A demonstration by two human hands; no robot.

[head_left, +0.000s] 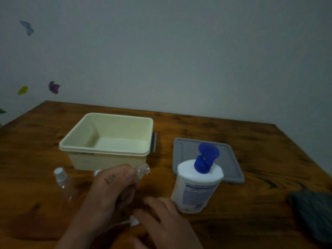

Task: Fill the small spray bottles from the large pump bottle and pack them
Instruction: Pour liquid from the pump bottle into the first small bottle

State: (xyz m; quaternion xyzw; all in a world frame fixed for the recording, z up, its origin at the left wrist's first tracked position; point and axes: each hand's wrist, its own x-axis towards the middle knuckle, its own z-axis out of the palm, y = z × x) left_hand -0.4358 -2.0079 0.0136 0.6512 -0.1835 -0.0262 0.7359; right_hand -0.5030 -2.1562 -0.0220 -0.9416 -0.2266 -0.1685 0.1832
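Right hand (161, 218) loosely open, left hand (111, 187) gripping clear uncapped spray bottle (142, 170), tilted.

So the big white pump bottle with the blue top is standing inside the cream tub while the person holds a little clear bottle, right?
Not quite. The head view shows the white pump bottle standing on the wooden table, to the right of the cream tub and overlapping the front of the grey lid. The rest holds: the left hand grips a small clear bottle.

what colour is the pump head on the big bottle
Blue; the pump head tops the white large pump bottle, seen in the head view.
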